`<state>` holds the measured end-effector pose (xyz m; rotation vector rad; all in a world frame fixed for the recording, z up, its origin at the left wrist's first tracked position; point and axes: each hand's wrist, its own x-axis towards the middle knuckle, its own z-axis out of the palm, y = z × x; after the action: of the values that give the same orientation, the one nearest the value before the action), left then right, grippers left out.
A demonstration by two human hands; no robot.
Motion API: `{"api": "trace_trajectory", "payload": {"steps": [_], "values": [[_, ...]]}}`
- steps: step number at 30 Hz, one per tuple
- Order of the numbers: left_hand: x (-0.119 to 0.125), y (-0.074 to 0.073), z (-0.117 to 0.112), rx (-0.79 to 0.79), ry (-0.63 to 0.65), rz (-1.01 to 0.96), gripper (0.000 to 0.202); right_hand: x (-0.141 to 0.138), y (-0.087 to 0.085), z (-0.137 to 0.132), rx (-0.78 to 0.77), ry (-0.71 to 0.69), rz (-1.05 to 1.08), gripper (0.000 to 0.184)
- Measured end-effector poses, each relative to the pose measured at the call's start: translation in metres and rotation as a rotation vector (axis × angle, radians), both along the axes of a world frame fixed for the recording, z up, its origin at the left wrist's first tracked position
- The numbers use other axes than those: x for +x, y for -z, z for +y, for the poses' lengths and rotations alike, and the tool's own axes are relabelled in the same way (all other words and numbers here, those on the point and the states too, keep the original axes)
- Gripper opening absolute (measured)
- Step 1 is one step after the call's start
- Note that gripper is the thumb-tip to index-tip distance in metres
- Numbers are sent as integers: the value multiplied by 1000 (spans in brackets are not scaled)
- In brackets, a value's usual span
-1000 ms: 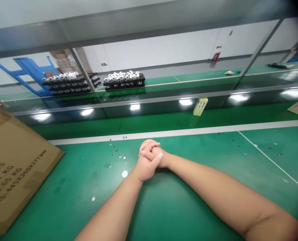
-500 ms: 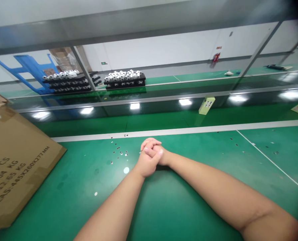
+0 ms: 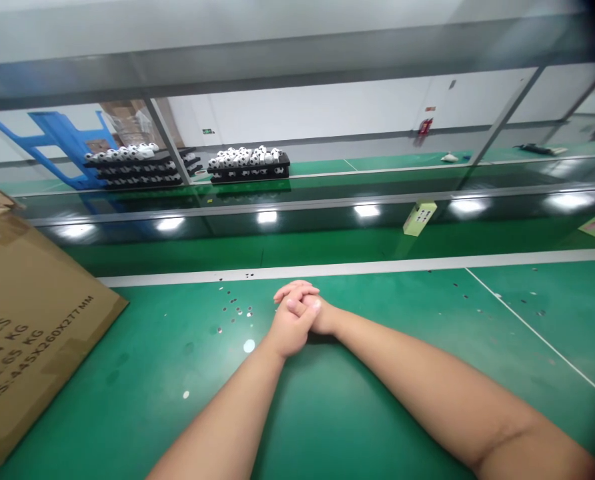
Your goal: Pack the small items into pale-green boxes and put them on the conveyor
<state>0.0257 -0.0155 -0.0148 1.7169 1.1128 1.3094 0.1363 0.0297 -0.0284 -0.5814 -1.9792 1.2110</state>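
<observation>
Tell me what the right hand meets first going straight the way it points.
The left hand comes first: the right hand is clasped with it, fingers interlaced, so they are touching now.

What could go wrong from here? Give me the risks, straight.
The clasped left hand and right hand rest close to small round discs scattered on the green workbench, so a careless sweep might spread them or push some off the far edge. The cardboard carton lying at the left could also get nudged by the left forearm and disturb the discs.
</observation>
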Motion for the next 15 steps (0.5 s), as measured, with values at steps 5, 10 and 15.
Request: {"api": "trace_trajectory", "payload": {"steps": [5, 10, 15], "values": [[-1, 0, 0, -21, -8, 15, 25, 0, 0, 1, -10, -2, 0, 43], [0, 0, 0, -32, -11, 21, 26, 2, 0, 2, 0, -2, -10, 45], [0, -2, 0, -40, -16, 18, 26, 2, 0, 2, 8, -12, -17, 46]]}}
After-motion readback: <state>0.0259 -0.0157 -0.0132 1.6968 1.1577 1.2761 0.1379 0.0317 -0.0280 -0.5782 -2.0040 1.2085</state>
